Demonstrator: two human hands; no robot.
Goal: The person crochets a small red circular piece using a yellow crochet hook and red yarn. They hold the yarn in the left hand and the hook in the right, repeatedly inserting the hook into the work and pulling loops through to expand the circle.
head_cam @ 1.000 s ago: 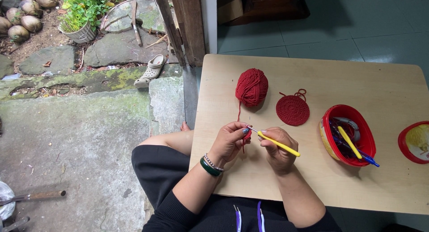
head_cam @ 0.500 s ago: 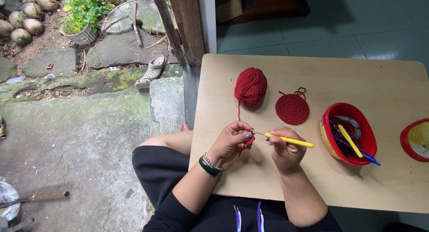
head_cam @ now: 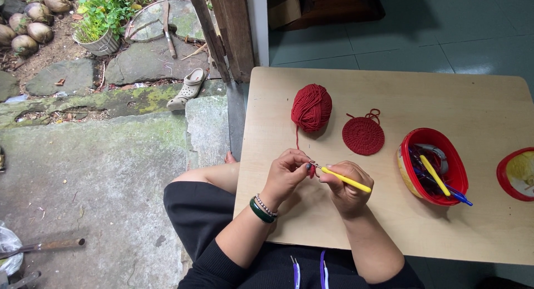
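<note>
From the head camera we look down on a pale wooden table [head_cam: 473,100] where crochet work is in hand. Our left hand [head_cam: 286,175] has its fingers curled in, thumb and forefinger pinched on a small bit of red work [head_cam: 312,171] that is mostly hidden between the two hands. Our right hand [head_cam: 346,188] is closed around a yellow-handled crochet hook [head_cam: 345,179], its tip pointing toward the left fingertips. A strand of red yarn [head_cam: 297,137] runs from the pinch up to the red yarn ball [head_cam: 311,107], which sits on the table just beyond our hands.

As for progress, we judge that one piece is finished: a flat red crocheted disc [head_cam: 363,135] lies beside the ball, its tail end loose. The piece between our fingers looks tiny, so we take it to be at its first stitches, with nearly all of its rounds left to work; the ball seems largely full.

To the right stands a red bowl [head_cam: 442,141] holding more hooks, and a second red container [head_cam: 509,172] shows at the edge. Outside the doorway lie a sandal [head_cam: 188,89] and a potted plant [head_cam: 103,22]
</note>
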